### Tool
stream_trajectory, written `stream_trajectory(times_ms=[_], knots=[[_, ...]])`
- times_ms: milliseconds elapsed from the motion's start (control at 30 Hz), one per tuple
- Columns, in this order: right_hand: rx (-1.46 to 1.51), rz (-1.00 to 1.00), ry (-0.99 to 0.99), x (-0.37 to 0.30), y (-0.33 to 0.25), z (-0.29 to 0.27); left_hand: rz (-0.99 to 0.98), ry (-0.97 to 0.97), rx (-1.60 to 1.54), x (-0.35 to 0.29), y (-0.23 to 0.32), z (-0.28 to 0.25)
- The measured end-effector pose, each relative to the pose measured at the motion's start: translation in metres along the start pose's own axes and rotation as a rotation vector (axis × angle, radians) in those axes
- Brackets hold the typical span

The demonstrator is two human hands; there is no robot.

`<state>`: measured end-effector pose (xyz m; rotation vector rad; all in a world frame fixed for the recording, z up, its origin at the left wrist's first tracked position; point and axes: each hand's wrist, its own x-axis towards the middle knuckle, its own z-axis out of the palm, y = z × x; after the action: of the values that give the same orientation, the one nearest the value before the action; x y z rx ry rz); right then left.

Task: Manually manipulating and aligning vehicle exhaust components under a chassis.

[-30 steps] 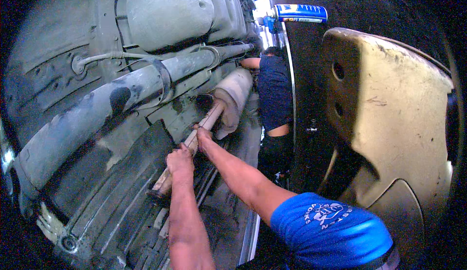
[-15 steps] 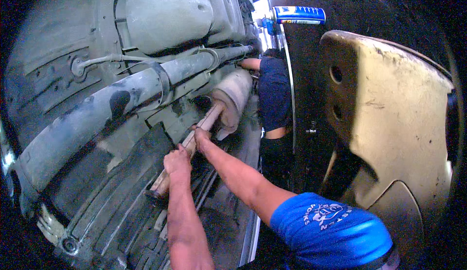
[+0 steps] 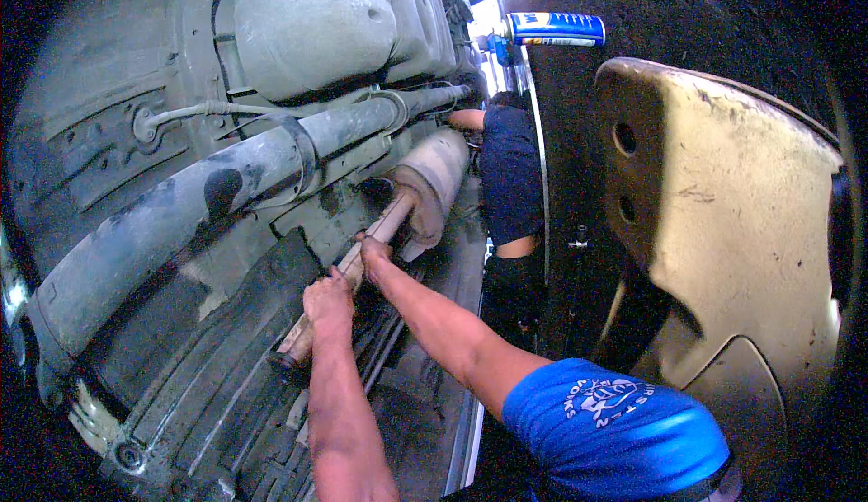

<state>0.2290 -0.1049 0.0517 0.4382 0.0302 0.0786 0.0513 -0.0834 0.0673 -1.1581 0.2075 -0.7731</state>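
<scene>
Overhead is a car's underside, with a rusty exhaust pipe (image 3: 392,216) running from a muffler (image 3: 436,172) down to a flanged end (image 3: 286,359). My left hand (image 3: 328,303) is closed round the pipe between that flange and my other hand. Farther up, nearer the muffler, my right hand (image 3: 374,255) grips the same pipe. Both arms are stretched out, and the undersides of my fingers are hidden. Beside the pipe runs a thick grey drive shaft (image 3: 172,208).
A co-worker in dark clothes (image 3: 512,172) stands beyond the muffler, one arm reaching up under the car. A blue and white spray can (image 3: 557,29) is at the upper right. A large yellowish metal piece (image 3: 746,195) stands at the right. A rounded tank (image 3: 312,32) is above.
My hands keep their grip on the pipe. The pipe's flanged end and my left forearm have shifted very slightly left.
</scene>
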Motion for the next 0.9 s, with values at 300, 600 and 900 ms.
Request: stream_trajectory(times_ms=[300, 600, 900], knots=[[0.026, -0.032, -0.029, 0.021, 0.012, 0.009, -0.023, -0.036, -0.028, 0.007, 0.000, 0.001], [0.081, -0.023, -0.169, 0.029, 0.013, 0.003, 0.002, -0.017, -0.019, 0.006, 0.000, 0.000], [0.042, -0.074, -0.053, 0.020, -0.012, -0.007, 0.018, 0.060, -0.025, 0.013, 0.011, -0.003]])
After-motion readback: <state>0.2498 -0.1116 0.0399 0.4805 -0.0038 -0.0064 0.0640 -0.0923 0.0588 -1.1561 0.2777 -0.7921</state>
